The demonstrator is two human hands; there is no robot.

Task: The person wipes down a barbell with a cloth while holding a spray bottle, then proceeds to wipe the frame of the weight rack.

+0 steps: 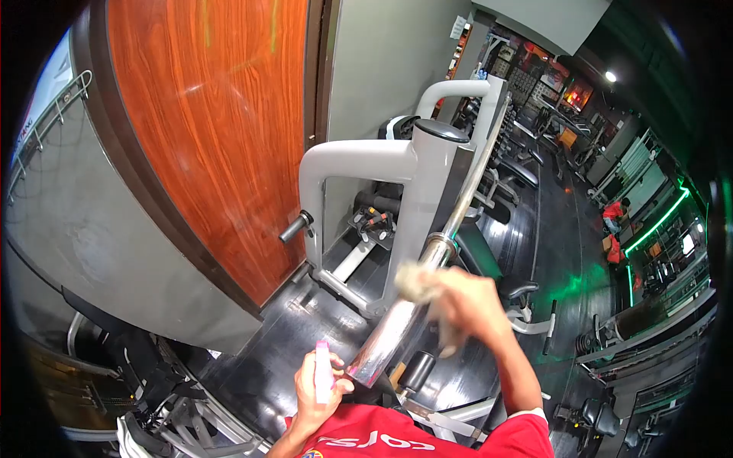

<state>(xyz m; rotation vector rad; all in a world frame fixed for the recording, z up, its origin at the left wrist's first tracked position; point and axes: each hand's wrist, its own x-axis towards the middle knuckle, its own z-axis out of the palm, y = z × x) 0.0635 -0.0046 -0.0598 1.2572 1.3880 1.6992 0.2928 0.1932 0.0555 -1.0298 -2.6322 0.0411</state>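
Observation:
My right hand is closed on a pale cloth, which lies against the shiny metal sleeve of a barbell; hand and cloth are blurred. A loose end of the cloth hangs below the fingers. The barbell's long bar runs away from me beside a grey-white rack post. Left of the sleeve's near end, my left hand is wrapped round a small white bottle with a pink top, held upright and apart from the bar.
A wooden door and grey wall stand at the left. A bench is behind the bar. Black machine parts stand at lower left. Farther right, a person in red is low near green lights; weight machines line that side.

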